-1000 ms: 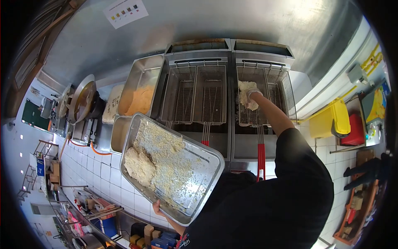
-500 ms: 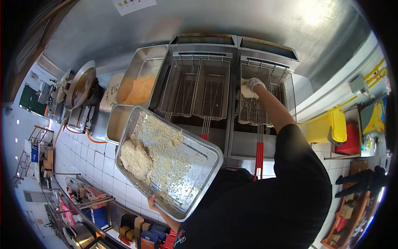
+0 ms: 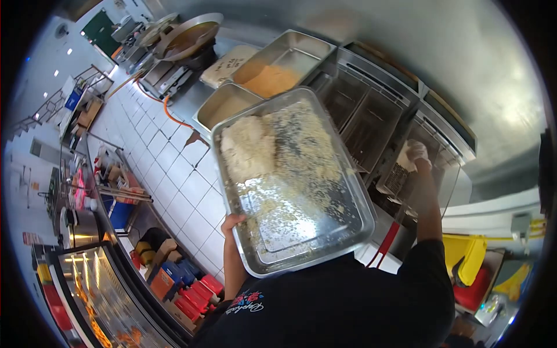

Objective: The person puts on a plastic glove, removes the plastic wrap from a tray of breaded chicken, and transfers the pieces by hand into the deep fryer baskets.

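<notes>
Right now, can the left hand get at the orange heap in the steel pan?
Probably not: the left hand is gripping the large metal tray, which lies between it and the orange heap. It would likely have to free itself and go around.

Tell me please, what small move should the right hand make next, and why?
Perhaps the right hand should ease off the pale piece, since both seem to be inside the basket, while the left hand supports the tray.
</notes>
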A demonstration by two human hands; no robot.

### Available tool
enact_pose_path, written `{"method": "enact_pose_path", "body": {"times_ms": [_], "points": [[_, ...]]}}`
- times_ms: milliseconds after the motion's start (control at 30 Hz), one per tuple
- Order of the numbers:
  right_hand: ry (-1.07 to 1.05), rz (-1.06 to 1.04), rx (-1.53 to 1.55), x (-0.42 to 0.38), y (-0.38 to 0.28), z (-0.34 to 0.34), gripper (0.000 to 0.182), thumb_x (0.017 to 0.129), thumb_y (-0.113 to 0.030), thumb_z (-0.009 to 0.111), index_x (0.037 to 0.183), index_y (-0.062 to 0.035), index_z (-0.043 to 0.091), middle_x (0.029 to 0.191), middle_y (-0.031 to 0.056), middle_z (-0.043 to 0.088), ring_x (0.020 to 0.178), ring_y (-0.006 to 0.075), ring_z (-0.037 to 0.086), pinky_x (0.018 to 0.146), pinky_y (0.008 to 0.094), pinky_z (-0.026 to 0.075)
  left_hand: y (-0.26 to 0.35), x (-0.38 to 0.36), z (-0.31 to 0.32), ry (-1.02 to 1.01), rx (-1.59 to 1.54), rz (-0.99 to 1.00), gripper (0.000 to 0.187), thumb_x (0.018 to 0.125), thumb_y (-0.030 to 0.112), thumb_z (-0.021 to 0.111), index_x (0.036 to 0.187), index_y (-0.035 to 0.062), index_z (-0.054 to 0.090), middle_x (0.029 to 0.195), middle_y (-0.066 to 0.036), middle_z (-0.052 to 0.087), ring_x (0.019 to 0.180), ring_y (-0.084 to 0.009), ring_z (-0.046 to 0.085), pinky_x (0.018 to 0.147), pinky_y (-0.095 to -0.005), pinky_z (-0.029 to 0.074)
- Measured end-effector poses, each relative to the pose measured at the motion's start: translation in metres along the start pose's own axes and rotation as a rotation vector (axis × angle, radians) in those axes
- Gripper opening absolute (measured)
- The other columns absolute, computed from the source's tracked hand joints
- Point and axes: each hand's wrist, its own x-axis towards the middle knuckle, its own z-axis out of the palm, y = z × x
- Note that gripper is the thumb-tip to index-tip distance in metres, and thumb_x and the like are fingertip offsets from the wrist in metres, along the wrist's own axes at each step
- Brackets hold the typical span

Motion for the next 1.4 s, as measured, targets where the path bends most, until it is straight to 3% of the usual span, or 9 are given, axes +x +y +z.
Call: {"method": "enact_pose_path", "body": {"times_ms": [167,267,300,467,700,867,967,1200,1400], "points": [[0.75,-0.287,0.365,-0.133,-0.199,-0.27,0.015,0.09,-0.015,0.051,0.098,-0.0088,0.062,0.093,0.0101,0.065,0.088,0.0251,0.064,0.077,0.0356,0.052,0.027,0.021,0.043,-0.272,0.11,-0.195,0.074,0.059,0.013,0.061,0.128,-0.0049,0.041,0.109,-0.016,0.058,0.092,-0.0267,0.061,0.081,-0.037,0.051],[0.401,-0.659,0.653,-0.185,-0.288,-0.342,0.025,0.091,-0.028,0.054,0.1,-0.0062,0.062,0.099,0.0103,0.064,0.091,0.026,0.063,0.084,0.0347,0.052,0.044,0.024,0.094,-0.399,0.044,-0.237,0.072,0.059,0.016,0.061,0.126,-0.0051,0.043,0.107,-0.015,0.059,0.095,-0.0249,0.059,0.085,-0.0349,0.048],[0.126,-0.667,0.792,-0.198,-0.307,-0.347,0.035,0.092,-0.036,0.052,0.108,-0.006,0.06,0.113,0.0126,0.058,0.103,0.0253,0.058,0.094,0.0368,0.048,0.042,0.028,0.099,-0.439,0.1,-0.261,0.071,0.059,0.017,0.06,0.125,-0.0048,0.043,0.107,-0.014,0.058,0.097,-0.0242,0.058,0.087,-0.034,0.046],[0.626,-0.834,-0.07,-0.223,-0.376,-0.305,0.059,0.085,-0.043,0.059,0.13,-0.0071,0.045,0.131,0.0162,0.043,0.118,0.0317,0.048,0.096,0.0373,0.045,0.044,0.018,0.138,-0.638,0.092,-0.285,0.068,0.063,0.014,0.057,0.127,-0.0036,0.041,0.111,-0.014,0.056,0.101,-0.0239,0.055,0.088,-0.0349,0.045],[0.537,-0.652,0.041,-0.212,-0.372,-0.266,0.072,0.081,-0.044,0.057,0.139,-0.0077,0.035,0.139,0.0204,0.035,0.123,0.0394,0.041,0.102,0.0452,0.039,0.032,0.016,0.143,-0.7,0.203,-0.297,0.071,0.066,0.007,0.059,0.133,-0.0025,0.037,0.119,-0.013,0.054,0.108,-0.0226,0.051,0.097,-0.0307,0.036],[0.85,-0.484,-0.557,-0.226,-0.377,-0.267,0.069,0.08,-0.029,0.054,0.141,-0.0061,0.031,0.136,0.0201,0.04,0.123,0.0338,0.046,0.077,0.0331,0.05,0.036,0.011,0.148,-0.742,0.225,-0.275,0.073,0.066,0.006,0.059,0.134,-0.0029,0.036,0.12,-0.014,0.053,0.112,-0.0229,0.049,0.099,-0.0314,0.033],[0.586,-0.401,-0.66,-0.232,-0.384,-0.285,0.069,0.079,-0.023,0.05,0.142,-0.0056,0.029,0.136,0.0181,0.042,0.119,0.0292,0.051,0.068,0.0279,0.048,0.038,0.01,0.147,-0.763,0.217,-0.331,0.074,0.066,0.006,0.059,0.135,-0.003,0.035,0.121,-0.014,0.052,0.113,-0.0232,0.048,0.1,-0.0316,0.033],[0.455,-0.387,-0.158,-0.228,-0.367,-0.295,0.071,0.074,-0.007,0.054,0.141,-0.0065,0.031,0.131,0.016,0.048,0.109,0.0288,0.057,0.067,0.0357,0.054,0.038,0.007,0.145,-0.767,0.259,-0.362,0.074,0.066,0.005,0.059,0.135,-0.0029,0.035,0.121,-0.014,0.052,0.112,-0.0238,0.049,0.099,-0.0317,0.034],[0.238,-0.389,0.24,-0.217,-0.33,-0.319,0.052,0.087,-0.02,0.053,0.136,-0.0089,0.038,0.117,0.0169,0.057,0.103,0.0309,0.059,0.091,0.0369,0.05,0.031,0.01,0.143,-0.783,0.213,-0.422,0.073,0.066,0.005,0.059,0.135,-0.0041,0.035,0.121,-0.016,0.052,0.113,-0.0247,0.049,0.098,-0.0327,0.036]]}}
